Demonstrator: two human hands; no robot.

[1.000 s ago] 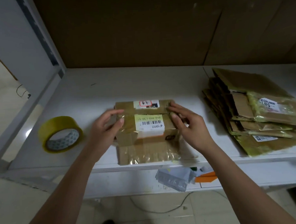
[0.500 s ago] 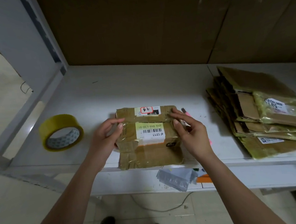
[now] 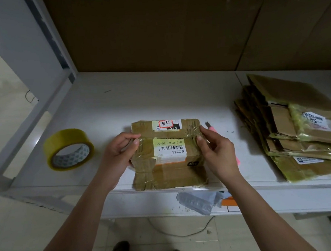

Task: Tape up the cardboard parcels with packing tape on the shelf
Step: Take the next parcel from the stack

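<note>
At nine o'clock on the white shelf [image 3: 159, 98] lies a roll of packing tape [image 3: 69, 149], flat on its side and well apart from the hands. At the centre, near the front edge, sits the cardboard parcel [image 3: 168, 154] with a barcode label on top. The left hand [image 3: 117, 154] holds its nine o'clock edge, fingers [image 3: 133, 138] curled and pinching the clear tape there. The right hand [image 3: 217, 151] pinches the tape at the three o'clock edge, thumb and forefinger together. A pink cutter [image 3: 211, 127] shows just behind that hand. At three o'clock rests a stack of flattened parcels [image 3: 294, 128].
</note>
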